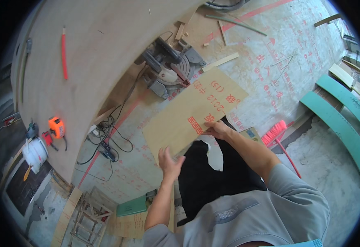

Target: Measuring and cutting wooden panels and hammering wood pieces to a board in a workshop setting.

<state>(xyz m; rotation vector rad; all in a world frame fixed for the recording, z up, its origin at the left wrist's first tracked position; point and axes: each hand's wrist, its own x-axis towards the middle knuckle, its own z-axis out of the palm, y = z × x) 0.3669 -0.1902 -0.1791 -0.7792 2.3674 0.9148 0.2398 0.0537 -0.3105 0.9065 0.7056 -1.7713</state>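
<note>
A tan rectangular board (175,113) with red print is held slanted in front of me, above the floor. My right hand (218,129) pinches its near edge, thumb on the printed face and the other fingers partly hidden beneath. At the board's near left corner is my left hand (171,164), its thumb spread away from the fingers. Those fingertips meet the board's edge without wrapping round it. Just past the board's far edge, a mitre saw (171,68) rests on the floor.
To the left, a large curved wooden surface (93,53) carries a red pencil (64,55). An orange tape measure (56,127) is near its edge. Tangled black cables (112,131) lie on the floor. Green curved panels (332,119) and a pink broom (274,133) are at the right.
</note>
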